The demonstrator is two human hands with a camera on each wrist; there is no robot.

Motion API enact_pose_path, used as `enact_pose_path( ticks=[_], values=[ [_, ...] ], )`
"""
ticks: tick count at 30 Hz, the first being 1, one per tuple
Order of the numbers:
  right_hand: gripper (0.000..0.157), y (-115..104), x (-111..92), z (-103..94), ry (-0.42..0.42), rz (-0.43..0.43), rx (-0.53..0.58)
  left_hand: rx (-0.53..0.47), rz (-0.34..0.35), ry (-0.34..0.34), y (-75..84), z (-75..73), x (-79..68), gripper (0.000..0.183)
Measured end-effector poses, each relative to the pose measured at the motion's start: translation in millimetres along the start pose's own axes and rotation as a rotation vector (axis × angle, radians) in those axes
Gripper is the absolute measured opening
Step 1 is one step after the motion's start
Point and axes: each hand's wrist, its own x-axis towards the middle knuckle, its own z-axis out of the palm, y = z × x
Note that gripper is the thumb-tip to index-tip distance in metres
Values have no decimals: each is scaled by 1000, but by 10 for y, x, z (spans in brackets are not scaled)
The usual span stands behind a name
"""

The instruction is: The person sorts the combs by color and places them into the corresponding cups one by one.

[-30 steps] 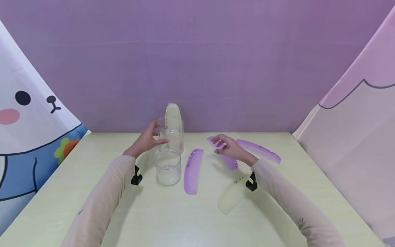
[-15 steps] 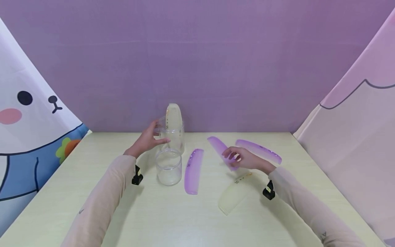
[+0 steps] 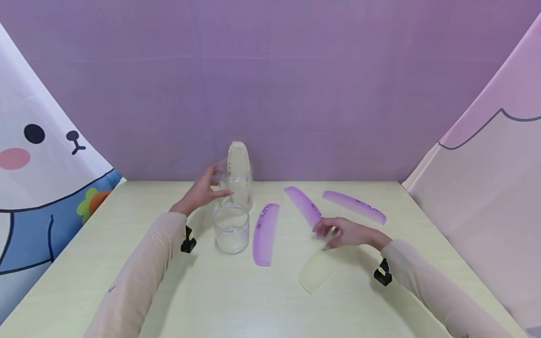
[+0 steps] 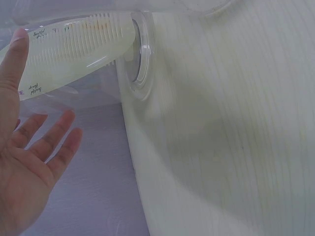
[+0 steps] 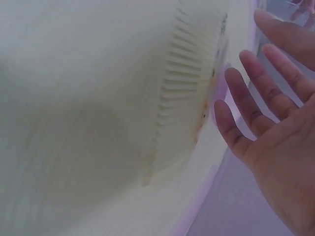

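Note:
At the back left, my left hand [image 3: 204,188] holds a clear plastic cup [image 3: 247,197], thumb in front and fingers round its far side. A cream comb [image 3: 238,159] stands upright in that cup; its teeth show through the wall in the left wrist view. A second clear cup [image 3: 231,234] stands just in front. My right hand [image 3: 344,233], fingers loosely bent, hovers at the upper end of another cream comb [image 3: 314,272] lying on the table. In the right wrist view the fingers are apart from this comb [image 5: 182,93].
A purple comb [image 3: 265,234] lies right of the front cup. Another purple comb [image 3: 304,204] lies beyond my right hand, which covers its near end. The third purple comb [image 3: 355,206] is farther right. A purple cloth backdrop [image 3: 270,94] rises behind the table [image 3: 236,300].
My right hand has moved right and toward me, from over the middle purple comb to the cream comb's upper end. The left hand stays at the cup.

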Motion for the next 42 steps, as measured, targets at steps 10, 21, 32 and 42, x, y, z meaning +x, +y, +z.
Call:
enact_pose_path(
  ticks=[10,21,32,42],
  values=[
    [45,14,-109,61,-62,-6,-4,-9,-7,-2,6,13,8,102],
    [52,-9,-129,85,-132,-110,-99,-27,18,3,-16,14,16,104],
    [49,-108,-86,94,-176,-68,-202,-32,29,20,-23,8,14,101],
    [47,-178,-70,88,-203,-44,-189,-36,26,10,-23,11,14,102]
  ],
)
